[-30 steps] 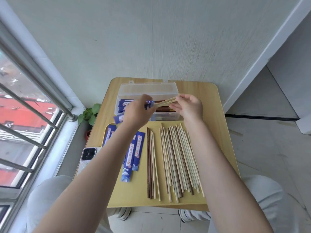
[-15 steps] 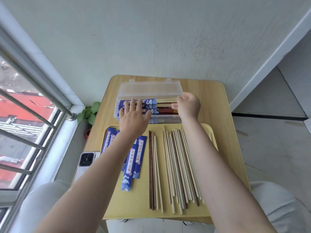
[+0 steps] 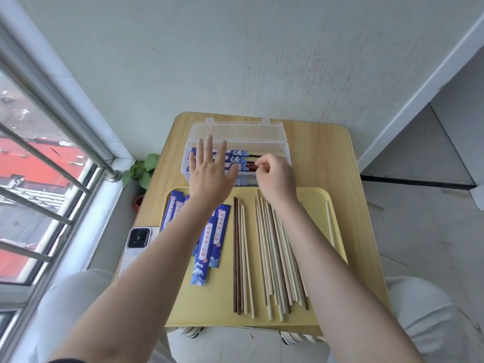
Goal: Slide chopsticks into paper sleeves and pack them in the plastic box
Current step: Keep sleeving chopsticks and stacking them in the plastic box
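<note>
A clear plastic box point(image 3: 286, 149) stands open at the back of the table, its lid point(image 3: 235, 132) tipped back. Several chopsticks in blue paper sleeves point(image 3: 237, 153) lie inside it. My left hand point(image 3: 209, 171) hovers flat with spread fingers over the box's left half. Over the box's front right sits my right hand point(image 3: 275, 176), fingers loosely curled beside the dark chopstick ends, with nothing visible in them. Empty blue sleeves point(image 3: 217, 231) and several bare chopsticks point(image 3: 269, 252), light and dark, lie on the yellow tray point(image 3: 314, 192).
One light chopstick point(image 3: 330, 224) lies alone at the tray's right edge. A white phone point(image 3: 137, 239) rests on the wooden table point(image 3: 327, 158) left of the tray. A potted plant point(image 3: 141, 171) and window bars are to the left, a wall behind.
A second ago both hands held a sleeved pair above the box. That pair now lies in the box; my left hand has spread flat and my right has drawn back slightly.
</note>
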Action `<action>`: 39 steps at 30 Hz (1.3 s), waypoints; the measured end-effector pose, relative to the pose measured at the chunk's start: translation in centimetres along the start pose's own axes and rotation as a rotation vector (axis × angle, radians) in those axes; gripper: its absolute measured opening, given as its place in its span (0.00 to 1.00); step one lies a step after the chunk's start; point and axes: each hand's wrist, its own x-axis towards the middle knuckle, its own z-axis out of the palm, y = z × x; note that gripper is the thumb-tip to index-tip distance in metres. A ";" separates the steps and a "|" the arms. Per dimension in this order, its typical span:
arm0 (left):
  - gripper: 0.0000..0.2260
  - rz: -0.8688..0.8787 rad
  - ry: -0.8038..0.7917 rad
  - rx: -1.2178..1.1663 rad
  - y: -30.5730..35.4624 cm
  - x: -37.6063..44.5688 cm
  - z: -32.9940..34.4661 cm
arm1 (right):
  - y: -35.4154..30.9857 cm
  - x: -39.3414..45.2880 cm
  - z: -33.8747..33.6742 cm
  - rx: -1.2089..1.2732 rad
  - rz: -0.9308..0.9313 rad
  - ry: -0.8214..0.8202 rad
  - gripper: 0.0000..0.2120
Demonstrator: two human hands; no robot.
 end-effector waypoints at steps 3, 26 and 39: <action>0.13 -0.020 0.150 -0.076 0.5 -3.1 -0.5 | -0.5 -2.1 1.6 -0.114 0.017 -0.293 0.06; 0.06 -0.519 -0.037 -0.545 -0.8 -10.1 0.5 | 0.6 -11.1 1.9 0.095 0.152 -0.432 0.10; 0.11 -0.994 -0.099 -1.567 1.8 -12.0 -1.1 | 2.0 -13.2 0.7 0.333 0.113 -0.204 0.16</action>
